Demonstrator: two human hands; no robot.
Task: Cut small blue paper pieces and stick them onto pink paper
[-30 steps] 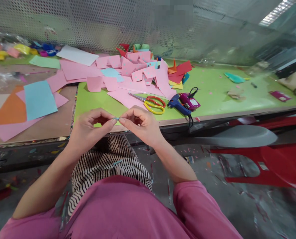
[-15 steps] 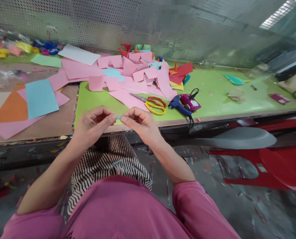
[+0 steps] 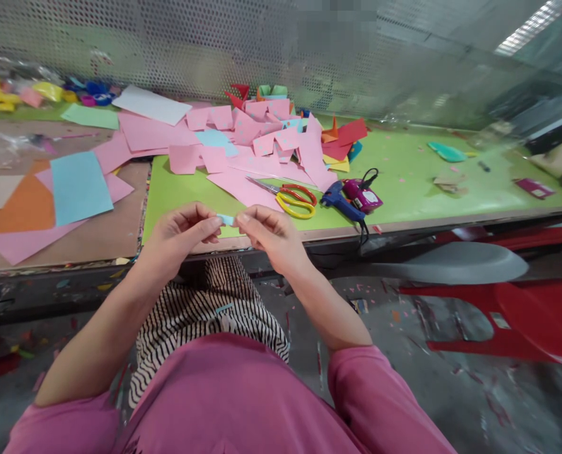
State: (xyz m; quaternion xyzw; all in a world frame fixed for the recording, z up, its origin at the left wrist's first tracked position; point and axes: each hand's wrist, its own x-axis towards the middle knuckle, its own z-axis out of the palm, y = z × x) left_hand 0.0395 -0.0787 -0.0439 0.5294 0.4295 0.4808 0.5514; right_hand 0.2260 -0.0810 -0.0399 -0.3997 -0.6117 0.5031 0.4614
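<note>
Between my two hands, just over the table's front edge, is a small light-blue piece of paper [image 3: 226, 219]. My left hand [image 3: 186, 233] pinches one end of it between thumb and forefinger. The other end is pinched the same way by my right hand [image 3: 269, 230]. Much of the piece is covered by my fingertips. Beyond my right hand lie scissors [image 3: 296, 200] with one red and one yellow handle. To their right is a blue glue gun [image 3: 341, 200], beside a purple box-like item [image 3: 363, 194] with a black cord.
Folded pink papers with blue dots [image 3: 247, 126] are heaped at the back. Blue [image 3: 82, 189] and orange sheets [image 3: 25, 205] lie on the left. A teal leaf-shaped piece [image 3: 446, 151] is on the right. A red plastic stool [image 3: 536, 315] stands beside me at the right.
My hands have drawn slightly apart, and more of the light-blue paper shows between the fingertips. The things on the table have stayed put.
</note>
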